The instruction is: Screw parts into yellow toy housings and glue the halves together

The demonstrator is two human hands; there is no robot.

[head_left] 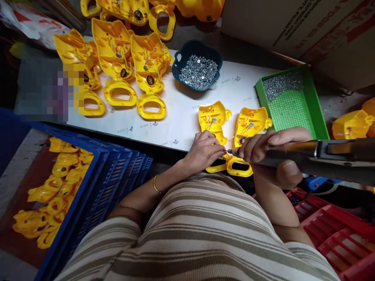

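Note:
My right hand [275, 150] is wrapped around a dark power screwdriver [319, 158], its bit pointing left. The fingers of my left hand [203, 150] are pinched together at the bit's tip; whatever they hold is too small to make out. Under my left hand lies a yellow plastic shell half [213, 117] with a small green circuit board and thin wires, partly covered by the hand. Right beside it sits a second yellow shell half [252, 119], with a round metal part and a loop handle [240, 167] at the table's front edge.
A dark teal bowl [197, 85] of small silvery parts and a green tray [318, 113] of screws stand on the white-topped table [181, 105]. More yellow shells [149, 58] lie left. Blue crates [117, 175] stand left, a red crate [331, 230] right, a cardboard box [293, 27] behind.

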